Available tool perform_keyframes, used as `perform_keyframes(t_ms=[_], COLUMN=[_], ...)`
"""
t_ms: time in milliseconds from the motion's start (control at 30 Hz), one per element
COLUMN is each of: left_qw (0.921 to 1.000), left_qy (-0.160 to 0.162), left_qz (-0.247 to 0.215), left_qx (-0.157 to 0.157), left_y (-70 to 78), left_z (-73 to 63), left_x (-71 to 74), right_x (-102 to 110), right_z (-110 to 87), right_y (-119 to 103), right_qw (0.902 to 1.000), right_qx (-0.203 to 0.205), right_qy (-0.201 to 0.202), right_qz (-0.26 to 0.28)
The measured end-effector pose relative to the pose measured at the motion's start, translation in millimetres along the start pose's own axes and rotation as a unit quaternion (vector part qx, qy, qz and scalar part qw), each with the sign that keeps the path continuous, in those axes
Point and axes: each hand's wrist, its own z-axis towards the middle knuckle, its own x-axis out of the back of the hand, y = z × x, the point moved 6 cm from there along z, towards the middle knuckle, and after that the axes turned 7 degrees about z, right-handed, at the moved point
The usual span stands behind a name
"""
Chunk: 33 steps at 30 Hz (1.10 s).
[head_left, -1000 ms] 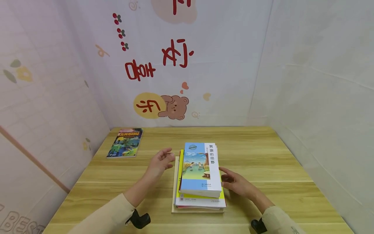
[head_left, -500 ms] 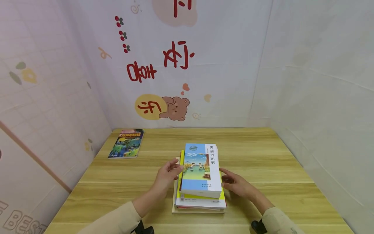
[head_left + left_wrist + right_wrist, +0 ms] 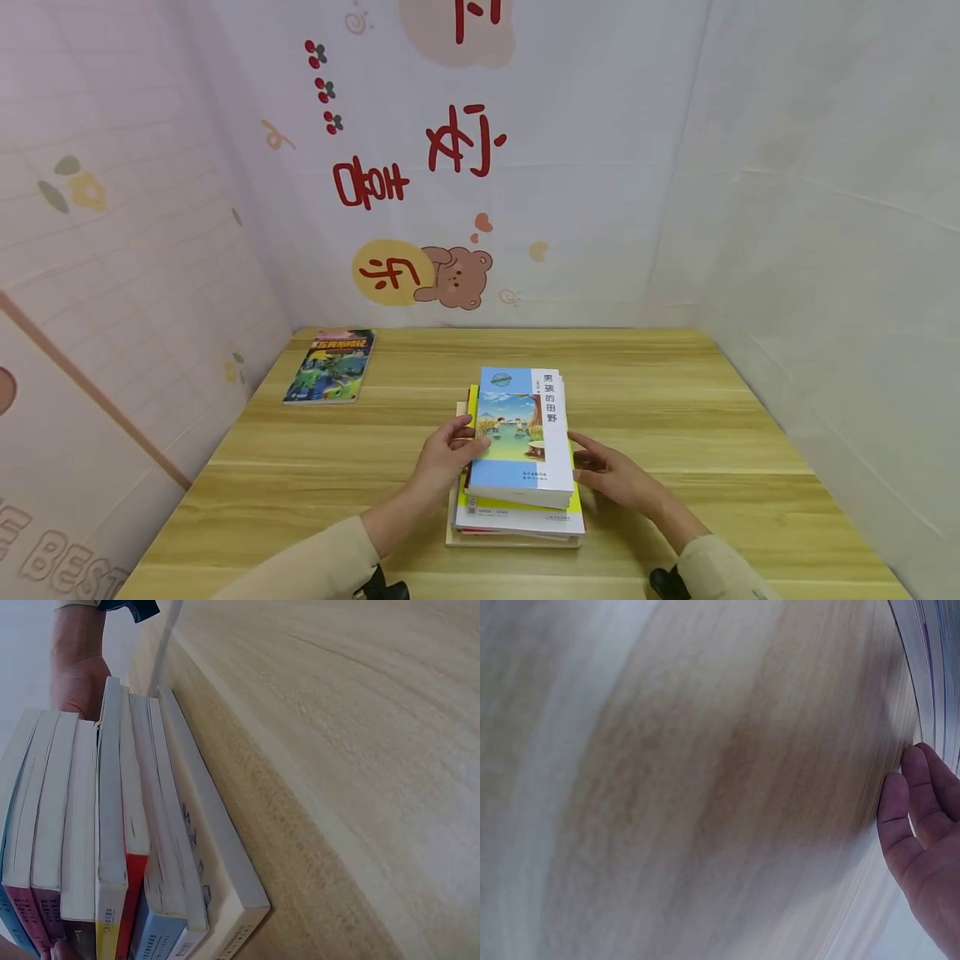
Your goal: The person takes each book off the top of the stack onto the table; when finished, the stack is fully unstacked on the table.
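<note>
And here I am, my left hand on one side and my right hand on the other, with the stack of books between them, just below the middle of the frame. On the left, my thumb lies by the edge of the top book, a small gap from the forefinger, while other fingertips touch the spines. On the right, my fingers are loosely bent, a narrow gap showing, tips against the page edges; how hard either side presses, I cannot tell.

So this looks like settling both hands on the pile. The next move, I'd judge, calls for even pressure from both sides, keeping the uneven layers together.

The count: two hands, one pile of at least eight books, exact number unclear, and one lone book, upper left on the table.
</note>
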Motion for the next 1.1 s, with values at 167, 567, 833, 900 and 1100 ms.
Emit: perform_keyframes(t_ms=[167,567,833,900,1100], left_qw=[1.0,0.9996,0.9986,0.9982,0.9976], left_qy=[-0.003,-0.025,-0.043,-0.051,-0.067], left_qz=[0.004,0.011,0.026,0.026,0.015], left_qx=[-0.007,-0.005,-0.015,-0.017,-0.011], left_y=[1.0,-7.3,-7.3,-6.4,-5.9], left_z=[0.1,10.3,12.3,12.2,13.0], left_x=[-2.0,-2.1,-1.8,-1.8,-0.2], right_x=[0,0,0,0,0], right_z=[1.0,-0.2,-1.3,-1.6,-2.4], right_y=[2,1,0,0,-1], right_qw=[1.0,1.0,1.0,1.0,1.0], right_qx=[-0.004,-0.005,-0.005,-0.003,-0.003], right_qy=[-0.001,0.002,0.002,0.001,-0.003], right_qz=[-0.002,-0.002,0.001,0.002,0.003])
